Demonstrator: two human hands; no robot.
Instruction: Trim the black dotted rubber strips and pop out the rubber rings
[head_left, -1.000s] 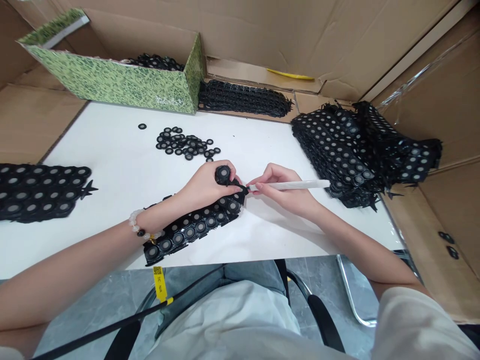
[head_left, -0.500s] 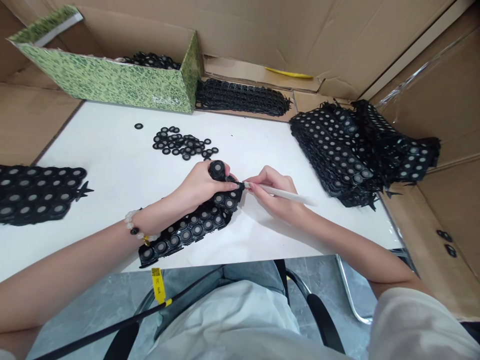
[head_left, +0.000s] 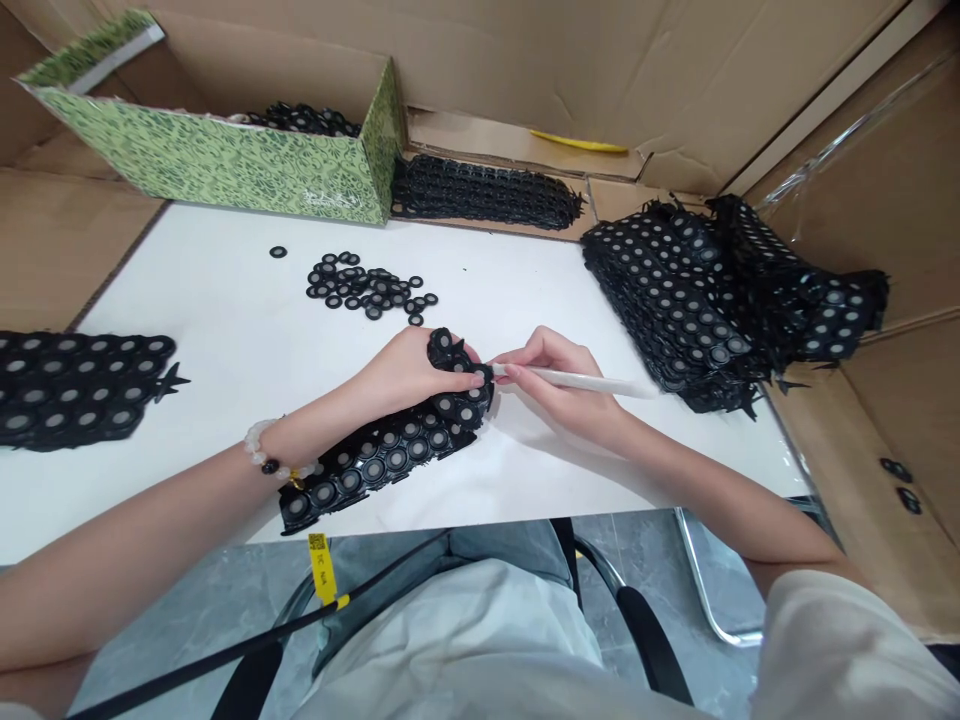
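Observation:
My left hand (head_left: 420,372) is closed on a black sheet of joined rings with grey centres (head_left: 375,468). The sheet's far end curls up over the fingers, and its near part lies on the table by the front edge. In my right hand (head_left: 559,375) is a slim white pen-like tool (head_left: 592,382), pinched close to its tip. That tip meets the curled edge of the sheet just beside my left thumb; the exact contact is too small to make out. Beyond my hands lies a loose pile of black rings (head_left: 367,285).
A green patterned box (head_left: 225,165) with black pieces inside stands at the back left. Stacked ring sheets (head_left: 487,192) lie behind, a larger heap (head_left: 682,300) at right, another sheet (head_left: 75,390) at left. Cardboard walls (head_left: 637,80) surround the white table (head_left: 202,300).
The curled end of the sheet has turned a little in my left hand, showing a different ring and a pointed scrap on top. Both hands have shifted slightly; a ring near the pile shows more fully.

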